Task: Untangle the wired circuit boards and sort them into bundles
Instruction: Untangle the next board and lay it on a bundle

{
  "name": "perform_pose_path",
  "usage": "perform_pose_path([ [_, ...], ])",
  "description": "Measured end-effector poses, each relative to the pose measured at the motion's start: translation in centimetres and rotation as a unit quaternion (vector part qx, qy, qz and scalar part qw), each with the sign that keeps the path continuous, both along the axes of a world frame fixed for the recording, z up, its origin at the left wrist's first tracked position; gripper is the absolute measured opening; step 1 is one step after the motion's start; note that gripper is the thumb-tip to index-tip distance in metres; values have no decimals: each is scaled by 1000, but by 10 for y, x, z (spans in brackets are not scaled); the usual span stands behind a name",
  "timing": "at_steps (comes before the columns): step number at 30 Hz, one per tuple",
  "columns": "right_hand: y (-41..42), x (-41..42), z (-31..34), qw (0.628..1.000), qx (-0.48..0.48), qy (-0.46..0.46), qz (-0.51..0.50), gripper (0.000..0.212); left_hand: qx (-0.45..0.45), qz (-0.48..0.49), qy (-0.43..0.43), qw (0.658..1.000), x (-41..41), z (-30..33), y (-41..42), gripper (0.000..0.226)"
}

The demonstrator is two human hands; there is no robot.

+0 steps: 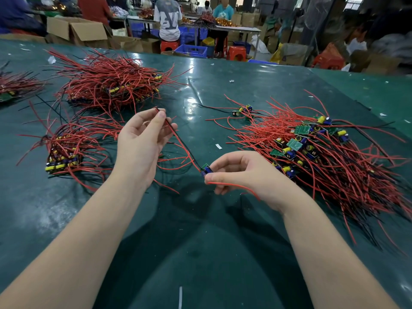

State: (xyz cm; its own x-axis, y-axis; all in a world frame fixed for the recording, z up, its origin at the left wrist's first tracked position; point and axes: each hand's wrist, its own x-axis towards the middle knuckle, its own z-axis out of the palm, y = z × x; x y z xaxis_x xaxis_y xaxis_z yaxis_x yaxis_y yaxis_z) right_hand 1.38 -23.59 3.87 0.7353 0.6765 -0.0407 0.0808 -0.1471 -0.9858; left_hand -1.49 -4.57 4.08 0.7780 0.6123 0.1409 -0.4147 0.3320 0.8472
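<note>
Hands (pixel 142 139) (pixel 240 172) hold circuit board (pixel 206 170) wires (pixel 178 137) between them.

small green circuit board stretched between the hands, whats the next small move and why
Probably carry it left and lay it on the near-left bundle. The small green circuit board is pinched by the right hand, its red and black wires pulled straight by the left hand, already free of the tangled pile.
</note>
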Motion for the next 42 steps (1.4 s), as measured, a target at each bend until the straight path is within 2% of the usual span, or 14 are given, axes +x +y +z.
perform_pose_path([
  [4, 1, -1, 0, 1000, -1, 7, -11, 16, -21, -1, -10, 1000, 0, 0, 0, 8],
  [9, 4, -1, -2, 999, 3, 13, -46, 17, 19, -15, -3, 1000, 0, -2, 0, 11],
  [18, 8, -1, -6, 997, 5, 15, -73, 12, 18, -14, -42, 999, -1, 0, -3, 13],
  [23, 9, 1, -4, 990, 78, 23, -113, 6, 19, -106, 70, 992, -1, -2, -9, 25],
  [25, 8, 3, -3, 983, 130, 31, -129, 7, 36, -156, 130, 978, -2, -4, -13, 27],
  [28, 6, 6, -2, 970, 177, 16, -163, 10, 62, -261, 175, 947, -5, -6, -20, 32],
  [31, 6, 8, -2, 966, 175, -17, -187, 10, 70, -351, 184, 915, -8, -7, -27, 36],
  [33, 7, 7, -4, 968, 166, -18, -187, 9, 63, -379, 178, 906, -9, -7, -29, 34],
  [42, 9, 5, -4, 971, 152, -45, -178, 14, 26, -358, 147, 922, -8, -11, -29, 13],
])
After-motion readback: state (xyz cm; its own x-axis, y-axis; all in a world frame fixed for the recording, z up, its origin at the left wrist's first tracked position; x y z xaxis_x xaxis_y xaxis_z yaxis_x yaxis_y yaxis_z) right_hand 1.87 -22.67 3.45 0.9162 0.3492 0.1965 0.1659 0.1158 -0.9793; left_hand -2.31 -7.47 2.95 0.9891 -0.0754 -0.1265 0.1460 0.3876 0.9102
